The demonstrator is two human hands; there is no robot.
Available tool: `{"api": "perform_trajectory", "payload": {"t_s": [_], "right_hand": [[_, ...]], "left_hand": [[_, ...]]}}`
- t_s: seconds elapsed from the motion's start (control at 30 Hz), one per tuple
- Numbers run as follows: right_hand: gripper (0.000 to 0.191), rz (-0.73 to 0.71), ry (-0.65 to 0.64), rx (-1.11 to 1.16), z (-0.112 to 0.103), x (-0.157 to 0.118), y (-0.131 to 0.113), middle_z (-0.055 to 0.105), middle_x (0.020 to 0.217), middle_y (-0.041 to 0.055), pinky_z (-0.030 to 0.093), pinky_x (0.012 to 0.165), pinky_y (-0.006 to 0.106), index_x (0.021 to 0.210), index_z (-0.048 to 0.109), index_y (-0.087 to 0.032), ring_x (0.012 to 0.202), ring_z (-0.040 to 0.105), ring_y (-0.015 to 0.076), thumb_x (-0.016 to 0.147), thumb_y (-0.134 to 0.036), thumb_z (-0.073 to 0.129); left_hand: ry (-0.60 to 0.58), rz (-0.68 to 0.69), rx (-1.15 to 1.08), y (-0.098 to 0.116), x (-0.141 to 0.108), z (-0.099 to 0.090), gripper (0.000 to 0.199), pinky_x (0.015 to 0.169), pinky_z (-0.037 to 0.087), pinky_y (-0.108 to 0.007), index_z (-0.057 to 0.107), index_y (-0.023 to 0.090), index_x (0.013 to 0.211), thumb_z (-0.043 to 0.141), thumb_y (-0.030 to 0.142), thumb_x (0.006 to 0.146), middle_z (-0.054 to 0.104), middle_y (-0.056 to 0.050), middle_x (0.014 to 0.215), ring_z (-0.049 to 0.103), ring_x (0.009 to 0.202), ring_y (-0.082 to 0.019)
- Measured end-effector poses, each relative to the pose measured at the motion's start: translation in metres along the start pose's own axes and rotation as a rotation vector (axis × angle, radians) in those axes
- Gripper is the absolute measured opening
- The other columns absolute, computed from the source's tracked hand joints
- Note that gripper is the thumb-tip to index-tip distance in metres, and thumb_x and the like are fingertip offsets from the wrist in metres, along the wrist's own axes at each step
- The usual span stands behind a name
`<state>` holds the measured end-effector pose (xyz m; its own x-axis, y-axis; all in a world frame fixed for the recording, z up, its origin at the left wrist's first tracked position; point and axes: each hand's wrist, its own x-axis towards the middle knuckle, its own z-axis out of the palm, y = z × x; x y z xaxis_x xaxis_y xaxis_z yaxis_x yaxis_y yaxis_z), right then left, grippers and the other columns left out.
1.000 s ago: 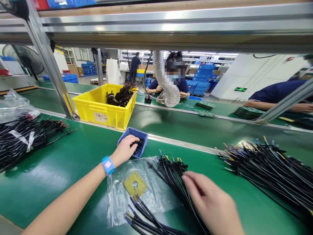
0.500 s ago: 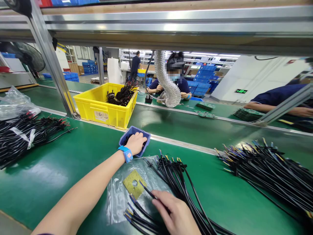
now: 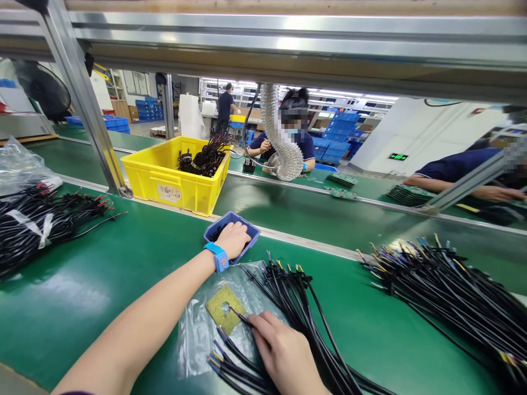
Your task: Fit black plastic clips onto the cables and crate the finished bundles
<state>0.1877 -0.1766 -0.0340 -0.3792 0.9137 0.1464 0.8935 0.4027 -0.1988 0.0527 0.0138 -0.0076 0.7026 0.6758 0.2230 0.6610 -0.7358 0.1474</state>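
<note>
My left hand [image 3: 233, 240], with a blue wrist strap, reaches into a small blue bin [image 3: 252, 235] of small black parts; its fingertips are hidden inside. Between the thumb and fingers of my right hand [image 3: 282, 345] is a black cable [image 3: 242, 317], its stripped end pointing up and left over a yellow-green sponge [image 3: 218, 314] with a hole. The sponge lies on a clear plastic bag [image 3: 193, 340]. Loose cable ends [image 3: 230, 354] with coloured wires lie left of my right hand, and a bunch of cables with black clips [image 3: 294, 291] lies right of it.
A yellow crate [image 3: 164, 170] with black cables stands behind the bin. Bundled cables lie at the left [image 3: 41, 225] and the right [image 3: 448, 296]. A metal post [image 3: 88, 109] and a flexible duct [image 3: 280, 131] rise beyond. Two co-workers sit across the bench near green circuit boards [image 3: 407, 195].
My right hand has shifted slightly left and up with the cable, so its tip is now nearer the sponge's hole. My left hand stays in the bin, which has moved slightly right in view.
</note>
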Motion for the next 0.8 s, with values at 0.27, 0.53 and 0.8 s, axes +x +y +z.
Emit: {"api": "perform_trajectory", "payload": {"t_s": [0.27,0.53,0.8], "right_hand": [[0.032,0.006,-0.043,-0.059,-0.002,0.001,0.001,0.065,0.077,0.0023,0.043,0.055,0.022,0.097,0.061,-0.022,0.065,0.064,0.0158,0.084,-0.009,0.035],[0.033,0.055,-0.059,0.03,-0.004,0.003,-0.001,0.068,0.075,0.0047,0.047,0.057,0.024,0.091,0.064,-0.019,0.065,0.066,0.0184,0.081,-0.008,0.034],[0.03,0.195,0.269,0.458,-0.029,0.002,0.009,0.071,0.09,0.0086,0.054,0.072,0.029,0.094,0.067,-0.018,0.08,0.067,0.0204,0.088,-0.033,0.041]], "left_hand": [[0.034,0.025,-0.215,-0.011,0.001,-0.003,0.014,0.082,0.038,-0.034,0.058,0.014,0.072,0.048,0.011,0.081,0.058,-0.008,0.087,0.052,0.09,-0.021],[0.243,-0.265,-0.666,0.004,-0.034,-0.024,0.012,0.062,0.049,-0.027,0.044,0.016,0.075,0.041,0.022,0.086,0.062,-0.004,0.072,0.063,0.069,-0.016],[0.098,-0.644,-1.664,0.043,-0.106,-0.011,0.039,0.052,0.045,-0.019,0.051,0.013,0.092,0.069,0.035,0.066,0.062,0.0,0.066,0.061,0.056,-0.01]]}}
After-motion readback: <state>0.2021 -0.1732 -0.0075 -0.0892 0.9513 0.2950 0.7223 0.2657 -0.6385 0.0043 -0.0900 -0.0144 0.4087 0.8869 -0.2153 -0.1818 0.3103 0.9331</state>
